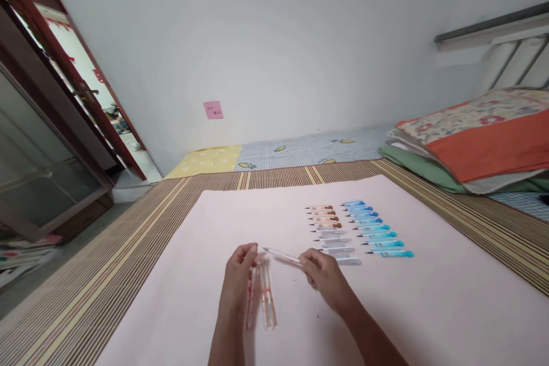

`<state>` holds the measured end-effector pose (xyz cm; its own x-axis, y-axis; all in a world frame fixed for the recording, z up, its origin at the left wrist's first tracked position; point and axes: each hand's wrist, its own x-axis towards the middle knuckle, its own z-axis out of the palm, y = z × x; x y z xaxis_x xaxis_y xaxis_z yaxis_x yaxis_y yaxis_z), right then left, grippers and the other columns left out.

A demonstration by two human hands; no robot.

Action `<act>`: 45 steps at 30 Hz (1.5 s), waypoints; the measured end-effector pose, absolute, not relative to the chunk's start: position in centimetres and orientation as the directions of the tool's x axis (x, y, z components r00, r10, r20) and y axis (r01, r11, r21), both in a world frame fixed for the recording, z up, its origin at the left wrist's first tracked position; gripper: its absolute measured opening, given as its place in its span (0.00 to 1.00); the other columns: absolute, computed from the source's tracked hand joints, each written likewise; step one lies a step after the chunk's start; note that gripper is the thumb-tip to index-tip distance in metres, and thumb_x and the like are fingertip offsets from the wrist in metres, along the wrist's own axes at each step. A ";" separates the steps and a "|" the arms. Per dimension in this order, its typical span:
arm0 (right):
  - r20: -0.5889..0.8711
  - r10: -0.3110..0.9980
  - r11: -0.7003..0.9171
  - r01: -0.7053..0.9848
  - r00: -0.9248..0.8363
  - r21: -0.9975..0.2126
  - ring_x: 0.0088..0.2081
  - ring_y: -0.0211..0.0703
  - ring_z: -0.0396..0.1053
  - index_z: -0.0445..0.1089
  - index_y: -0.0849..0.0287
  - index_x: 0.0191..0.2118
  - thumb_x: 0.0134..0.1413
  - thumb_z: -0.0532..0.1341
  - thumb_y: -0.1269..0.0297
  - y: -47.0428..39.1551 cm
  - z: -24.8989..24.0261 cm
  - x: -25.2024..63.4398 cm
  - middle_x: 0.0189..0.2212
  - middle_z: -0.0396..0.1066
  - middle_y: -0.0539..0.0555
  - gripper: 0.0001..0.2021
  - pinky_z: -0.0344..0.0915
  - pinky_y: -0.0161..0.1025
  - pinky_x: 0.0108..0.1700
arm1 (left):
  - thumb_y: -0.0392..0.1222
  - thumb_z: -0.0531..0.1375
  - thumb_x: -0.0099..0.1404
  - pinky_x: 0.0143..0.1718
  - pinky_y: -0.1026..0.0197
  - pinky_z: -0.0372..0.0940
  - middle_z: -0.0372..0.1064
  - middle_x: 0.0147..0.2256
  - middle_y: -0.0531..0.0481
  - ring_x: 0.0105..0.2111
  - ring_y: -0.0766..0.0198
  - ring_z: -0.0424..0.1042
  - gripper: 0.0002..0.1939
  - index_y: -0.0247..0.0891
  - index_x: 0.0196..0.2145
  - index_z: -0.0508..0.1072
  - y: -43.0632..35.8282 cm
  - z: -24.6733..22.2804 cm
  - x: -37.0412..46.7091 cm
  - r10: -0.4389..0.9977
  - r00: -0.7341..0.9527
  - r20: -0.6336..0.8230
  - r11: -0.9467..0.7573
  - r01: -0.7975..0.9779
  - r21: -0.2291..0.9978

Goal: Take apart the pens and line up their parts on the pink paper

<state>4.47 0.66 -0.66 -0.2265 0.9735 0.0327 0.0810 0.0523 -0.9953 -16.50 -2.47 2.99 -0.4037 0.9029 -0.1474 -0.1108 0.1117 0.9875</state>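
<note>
My right hand [323, 275] grips a slim, pale pen [283, 255] near its right end, and the pen's tip points left towards my other hand. With fingertips pinched together, my left hand [240, 267] is just left of that tip; what it holds, if anything, is too small to make out. Below it on the pale pink sheet [171, 297] lie several clear pens with red and orange patterns [266, 306], partly hidden by the hand. To the right are two columns of pens with dark tips facing left: brown [325, 219] and grey [337, 240] ones, then blue ones [381, 234].
A striped mat [128, 229] lies under the sheet. Folded bedding [484, 137] is piled at the right, and a checked cloth [295, 151] runs along the wall. A pink note [213, 110] is on the wall. A glass-panelled door [47, 143] stands at the left.
</note>
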 end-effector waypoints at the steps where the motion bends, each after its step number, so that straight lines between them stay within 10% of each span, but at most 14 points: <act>1: 0.016 0.973 0.027 0.045 -0.228 -0.999 0.21 0.36 0.57 0.67 0.56 0.27 0.55 0.61 0.50 0.8 -0.6 4.6 0.17 0.60 0.44 0.14 0.53 0.35 0.26 | 0.60 0.70 0.51 0.25 0.65 0.52 0.67 0.27 0.54 0.25 0.69 0.61 0.26 0.36 0.39 0.79 -2.5 3.0 -16.3 0.918 -0.366 -0.153 0.126 -0.097 0.987; 18: -0.136 0.956 -0.270 -0.609 -0.258 -0.746 0.27 0.35 0.63 0.76 0.60 0.34 0.40 0.77 0.50 -0.5 1.6 3.0 0.28 0.72 0.50 0.20 0.59 0.36 0.31 | 0.49 0.69 0.56 0.38 0.61 0.63 0.72 0.29 0.49 0.33 0.60 0.69 0.12 0.38 0.32 0.79 -3.0 4.0 -13.2 0.993 -0.088 0.082 -0.087 -0.050 0.995; 31: -0.087 0.975 -0.202 -0.640 -0.206 -0.741 0.27 0.36 0.63 0.71 0.58 0.28 0.46 0.73 0.48 -0.1 0.2 2.3 0.26 0.70 0.49 0.19 0.61 0.36 0.31 | 0.52 0.62 0.65 0.30 0.63 0.59 0.70 0.25 0.53 0.26 0.64 0.66 0.14 0.41 0.29 0.72 -3.0 2.8 -10.7 0.983 -0.083 0.162 -0.141 0.211 0.967; 45: 0.000 0.995 -0.046 -0.474 -0.098 -0.879 0.27 0.37 0.63 0.79 0.60 0.41 0.42 0.75 0.46 0.7 -0.6 3.1 0.22 0.67 0.47 0.25 0.60 0.38 0.33 | 0.49 0.66 0.62 0.31 0.63 0.63 0.73 0.27 0.52 0.27 0.65 0.69 0.12 0.38 0.38 0.75 -2.3 1.4 -10.7 0.977 -0.167 0.132 -0.140 -0.034 0.990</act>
